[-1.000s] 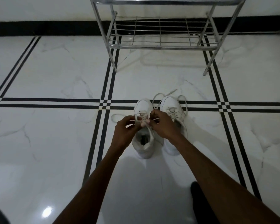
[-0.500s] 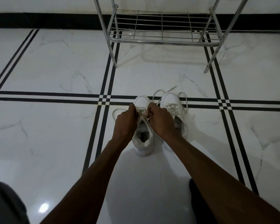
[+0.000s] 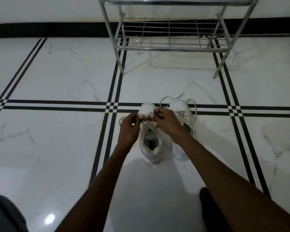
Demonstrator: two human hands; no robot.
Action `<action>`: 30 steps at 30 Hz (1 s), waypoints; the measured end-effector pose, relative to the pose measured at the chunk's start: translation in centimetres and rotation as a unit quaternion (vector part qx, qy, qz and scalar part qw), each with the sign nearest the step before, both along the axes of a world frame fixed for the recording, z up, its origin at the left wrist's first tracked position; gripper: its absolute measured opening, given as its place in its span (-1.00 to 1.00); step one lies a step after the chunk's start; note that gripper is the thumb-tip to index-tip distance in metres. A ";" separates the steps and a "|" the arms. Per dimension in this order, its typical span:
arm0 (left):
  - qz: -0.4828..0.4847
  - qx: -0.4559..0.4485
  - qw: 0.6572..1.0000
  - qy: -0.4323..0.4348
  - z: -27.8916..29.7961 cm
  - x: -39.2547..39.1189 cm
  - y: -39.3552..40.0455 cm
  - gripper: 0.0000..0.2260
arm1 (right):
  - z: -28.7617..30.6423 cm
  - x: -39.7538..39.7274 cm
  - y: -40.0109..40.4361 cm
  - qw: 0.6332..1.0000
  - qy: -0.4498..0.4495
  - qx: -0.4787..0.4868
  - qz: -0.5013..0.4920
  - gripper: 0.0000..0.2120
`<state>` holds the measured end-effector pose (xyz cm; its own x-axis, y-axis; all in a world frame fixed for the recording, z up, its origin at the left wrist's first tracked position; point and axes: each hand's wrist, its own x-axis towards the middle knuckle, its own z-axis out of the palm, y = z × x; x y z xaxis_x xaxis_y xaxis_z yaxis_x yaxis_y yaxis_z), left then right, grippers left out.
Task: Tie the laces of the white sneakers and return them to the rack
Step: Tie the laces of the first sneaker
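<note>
Two white sneakers stand side by side on the marble floor, toes pointing away from me. The left sneaker (image 3: 151, 146) has its laces pinched by both hands over its tongue. My left hand (image 3: 129, 126) grips a lace on the left side, my right hand (image 3: 166, 121) grips one on the right. The right sneaker (image 3: 184, 114) is partly hidden by my right wrist; its loose laces (image 3: 166, 98) loop out past the toe. The metal rack (image 3: 171, 47) stands beyond the shoes with a bare lower shelf.
White marble floor (image 3: 65, 77) with black stripe lines runs all around. A black skirting band (image 3: 49, 30) lines the wall behind the rack. A dark shape (image 3: 208, 208) lies under my right forearm and grey cloth (image 3: 2, 215) sits at the bottom left.
Both hands moved up toward the toe of the left sneaker, then drew slightly apart, still holding its laces. The camera view shifted a little; the shoes stayed put.
</note>
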<state>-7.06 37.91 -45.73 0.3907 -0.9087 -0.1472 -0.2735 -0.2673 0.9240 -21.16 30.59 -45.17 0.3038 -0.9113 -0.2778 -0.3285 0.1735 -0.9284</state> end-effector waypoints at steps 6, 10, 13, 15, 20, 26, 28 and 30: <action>-0.019 -0.113 0.993 0.038 4.9 1.5 -1.4 -0.71 | 3.1 0.4 -1.4 0.992 0.016 -0.032 0.125 -0.80; -0.098 -0.080 0.991 0.031 4.9 2.0 -2.0 -0.67 | 5.3 1.1 -0.8 0.942 0.098 -0.034 0.319 -0.84; -0.123 -0.048 0.988 0.077 4.1 1.5 -1.3 -0.60 | 5.4 0.9 -1.5 0.941 0.153 -0.125 0.276 -0.63; -0.123 -0.026 0.990 0.069 3.3 1.3 -1.1 -0.57 | 5.0 0.5 -2.3 0.929 0.196 -0.171 0.263 -0.67; -0.044 0.005 0.994 0.101 1.7 1.2 -1.1 -0.68 | 3.9 -0.3 -2.4 0.949 0.170 -0.234 0.126 -0.90; -0.112 -0.012 0.993 -0.045 0.2 2.0 -1.4 -0.70 | 3.0 -0.1 -1.9 0.994 -0.030 -0.095 0.035 -0.86; -0.102 0.031 0.980 -0.167 -0.9 2.6 -1.5 -0.67 | 2.8 -0.4 -1.9 0.996 -0.075 -0.044 0.027 -0.85; -0.070 0.062 0.973 -0.210 -0.7 2.8 -1.2 -0.63 | 3.0 -0.6 -1.7 0.995 -0.101 -0.008 0.024 -0.83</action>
